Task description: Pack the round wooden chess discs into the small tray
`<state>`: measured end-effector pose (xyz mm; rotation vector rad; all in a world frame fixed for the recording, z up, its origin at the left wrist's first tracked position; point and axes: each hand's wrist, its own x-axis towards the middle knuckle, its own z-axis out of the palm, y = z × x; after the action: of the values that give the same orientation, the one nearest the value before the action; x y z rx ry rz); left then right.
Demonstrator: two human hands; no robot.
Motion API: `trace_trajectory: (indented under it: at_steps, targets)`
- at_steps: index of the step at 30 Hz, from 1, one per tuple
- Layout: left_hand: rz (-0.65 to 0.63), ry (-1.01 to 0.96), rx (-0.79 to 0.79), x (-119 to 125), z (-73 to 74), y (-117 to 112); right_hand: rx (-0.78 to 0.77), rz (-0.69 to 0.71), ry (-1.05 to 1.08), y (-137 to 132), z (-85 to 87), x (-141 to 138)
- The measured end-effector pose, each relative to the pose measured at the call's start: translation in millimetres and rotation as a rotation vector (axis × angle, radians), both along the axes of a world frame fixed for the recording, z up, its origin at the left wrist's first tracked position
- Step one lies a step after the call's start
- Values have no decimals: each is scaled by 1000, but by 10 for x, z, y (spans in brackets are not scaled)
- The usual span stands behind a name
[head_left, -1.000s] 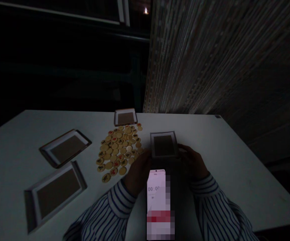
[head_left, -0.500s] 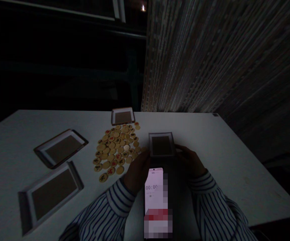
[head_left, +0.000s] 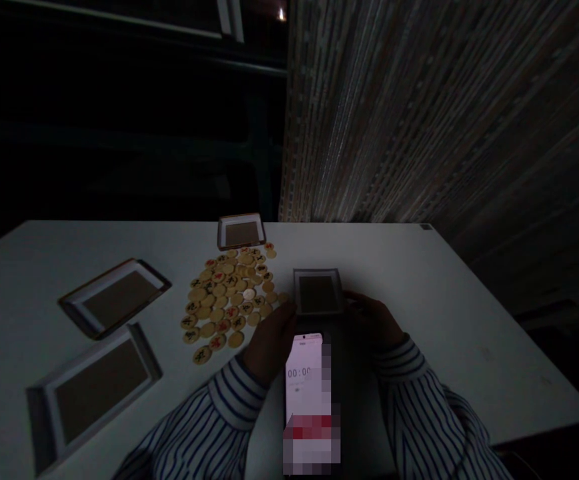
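A small shallow open box (head_left: pixel 318 295) with pale walls and a brown bottom is held between my two hands. My left hand (head_left: pixel 271 341) grips its near left corner, fingers bent and partly hidden in shadow. At the right edge, my right hand (head_left: pixel 375 323) has its fingers closed against the side. Close by on the left lies a spread of round wooden Chinese chess pieces (head_left: pixel 229 293), some with red or black characters up and others blank. Below the box, between my wrists, a lit phone (head_left: pixel 305 393) shows a timer.
On the white table (head_left: pixel 449 333), a shallow tray (head_left: pixel 242 233) sits behind the pieces. Further left lie a second tray (head_left: pixel 117 298) and a larger open box (head_left: pixel 100 390). A string curtain (head_left: pixel 359 120) hangs past the far edge. The room is dark.
The box has shifted slightly toward me between my hands. The whole view has turned a little, so everything sits slightly further left. The pieces and the other trays look unmoved.
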<state>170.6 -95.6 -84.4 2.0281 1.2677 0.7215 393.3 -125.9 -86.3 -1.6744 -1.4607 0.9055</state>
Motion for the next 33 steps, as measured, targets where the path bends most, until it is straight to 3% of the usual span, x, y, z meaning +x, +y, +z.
trace_trajectory:
  at_steps: [33]
  targets:
    - [-31,-5,0,-2,0,-5,29,-4,-90,-6,-19,11]
